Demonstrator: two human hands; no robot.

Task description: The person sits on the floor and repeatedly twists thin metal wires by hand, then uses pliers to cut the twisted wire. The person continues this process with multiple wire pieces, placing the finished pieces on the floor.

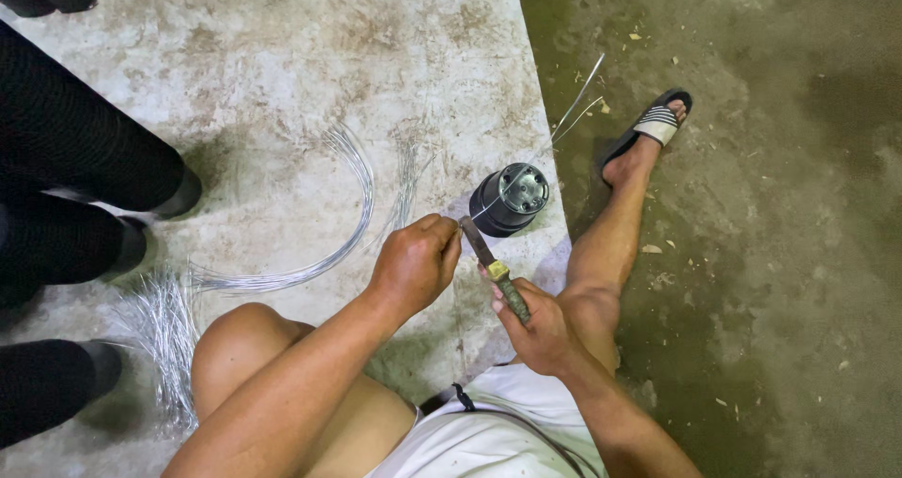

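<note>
At the far left, loose bundles of cut wire (164, 332) are lying on the concrete slab (282, 55), with a curved bundle (352, 182) beside them. The left hand (413, 264) is pinching a thin wire (540, 149), fingers closed tight on its end. The right hand (537, 328) is gripping a knife (490, 264), blade meeting the wire near the black spool (509, 198). This looks like the cutting step; the next move probably calls for holding the wire taut.
</note>
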